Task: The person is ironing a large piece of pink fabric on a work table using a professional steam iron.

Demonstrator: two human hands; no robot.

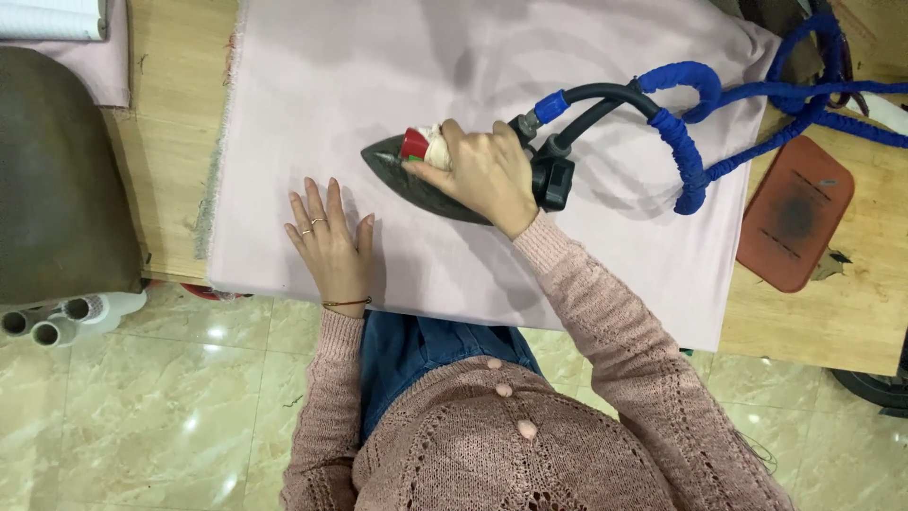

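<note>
On the wooden table (pixel 175 123), pale pink cloth (pixel 605 255) lies flat w/ the dark iron (pixel 416 185) mid-cloth, tip pointing left. Your right hand (pixel 482 170) is clenched round the iron's handle; blue-wrapped hose (pixel 695 132) trails right. Your left hand (pixel 331 241) lies flat, fingers spread, on the cloth just beside the iron.
</note>
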